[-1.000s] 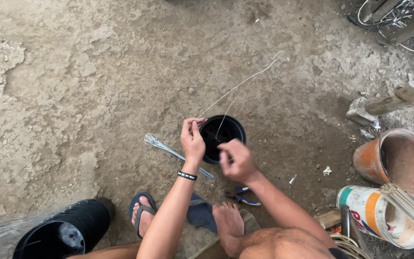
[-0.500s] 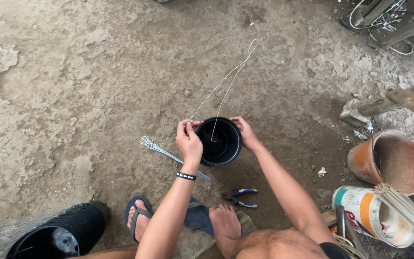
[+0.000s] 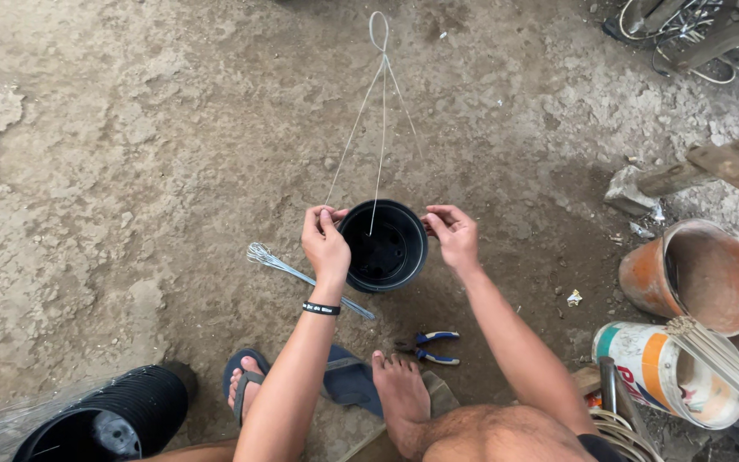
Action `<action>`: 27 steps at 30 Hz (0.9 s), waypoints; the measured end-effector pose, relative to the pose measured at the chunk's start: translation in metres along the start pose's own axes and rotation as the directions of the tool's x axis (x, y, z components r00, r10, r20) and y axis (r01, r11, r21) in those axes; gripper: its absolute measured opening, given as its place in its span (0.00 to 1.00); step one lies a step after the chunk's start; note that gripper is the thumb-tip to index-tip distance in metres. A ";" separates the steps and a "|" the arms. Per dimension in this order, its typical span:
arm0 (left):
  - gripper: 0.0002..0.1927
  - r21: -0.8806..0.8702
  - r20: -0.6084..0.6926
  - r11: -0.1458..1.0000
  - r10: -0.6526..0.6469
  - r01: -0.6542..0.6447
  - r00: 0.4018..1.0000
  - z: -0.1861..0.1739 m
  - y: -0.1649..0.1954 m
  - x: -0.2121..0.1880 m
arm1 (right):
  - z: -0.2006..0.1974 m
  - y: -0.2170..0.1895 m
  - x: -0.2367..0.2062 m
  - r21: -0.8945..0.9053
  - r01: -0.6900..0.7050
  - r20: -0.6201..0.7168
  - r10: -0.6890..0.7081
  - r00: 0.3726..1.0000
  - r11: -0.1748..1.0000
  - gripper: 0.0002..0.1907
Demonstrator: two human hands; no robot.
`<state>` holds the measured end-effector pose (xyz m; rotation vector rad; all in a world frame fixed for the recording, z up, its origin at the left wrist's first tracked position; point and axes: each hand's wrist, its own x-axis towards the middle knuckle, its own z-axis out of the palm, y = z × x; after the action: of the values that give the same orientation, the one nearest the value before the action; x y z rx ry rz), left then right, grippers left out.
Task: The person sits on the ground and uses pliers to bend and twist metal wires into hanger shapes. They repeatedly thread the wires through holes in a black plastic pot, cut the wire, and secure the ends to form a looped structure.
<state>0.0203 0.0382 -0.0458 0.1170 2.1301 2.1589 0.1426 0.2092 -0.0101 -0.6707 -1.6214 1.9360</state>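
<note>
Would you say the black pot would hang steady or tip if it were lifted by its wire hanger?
The black pot looks thin, empty plastic, so probably light. Its wire hanger spreads into three thin strands from one loop, so it likely hangs fairly level but sways. The strands look springy, not floppy.

Pot (image 3: 384,248): black, inside and out. Hanger wires (image 3: 378,103) above it: pale silver-grey. Spare wire bundle (image 3: 301,276) on the floor: same silver-grey.

Left hand (image 3: 325,244): black wristband (image 3: 322,309) with white lettering.

Pliers (image 3: 425,346): blue handles with a yellow trim, dark metal head.

Sandals (image 3: 335,381): dark blue.

Stack of pots (image 3: 104,419), lower left: black, ribbed with fine rim lines.

Bucket (image 3: 701,274), right: rusty orange outside, dull brown inside. Paint bucket (image 3: 665,368) below it: white with green and orange bands, red markings.

Floor (image 3: 130,171): mottled grey-brown earth, cracked patches.
</note>
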 end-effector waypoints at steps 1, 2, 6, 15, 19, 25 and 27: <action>0.09 -0.002 -0.003 1.000 -0.001 0.001 1.000 0.001 -0.001 -0.001 | 0.002 0.001 -0.002 0.002 0.015 -0.010 -0.015 1.000 1.000 0.09; 0.09 -0.002 -0.006 1.000 -0.001 0.001 1.000 0.001 -0.001 -0.002 | 0.002 0.002 -0.004 0.018 0.015 -0.019 -0.014 1.000 1.000 0.10; 0.08 -0.038 0.009 0.999 0.014 -0.014 1.000 0.000 -0.005 -0.003 | 0.004 0.008 -0.012 0.019 0.048 -0.043 -0.047 0.998 0.999 0.10; 0.09 -0.055 -0.017 0.998 -0.023 0.022 1.000 -0.002 -0.019 0.000 | 0.006 0.022 -0.010 0.041 0.019 -0.064 -0.017 0.998 0.999 0.11; 0.09 -0.064 -0.008 0.998 -0.030 0.030 1.000 -0.003 -0.022 0.001 | 0.009 0.024 -0.011 0.072 0.010 -0.063 -0.005 0.998 0.997 0.11; 0.09 -0.046 -0.023 0.998 -0.036 0.035 0.999 -0.002 -0.024 0.000 | 0.011 0.025 -0.012 -0.018 0.134 -0.054 -0.135 0.989 0.991 0.12; 0.09 -0.045 -0.023 0.999 -0.031 0.030 0.999 -0.001 -0.024 0.001 | 0.011 0.027 -0.012 -0.025 0.122 -0.067 -0.123 0.990 0.992 0.12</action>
<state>0.0200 0.0378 -0.0693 0.0552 2.0800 2.2001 0.1419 0.1895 -0.0347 -0.6236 -1.6048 1.7921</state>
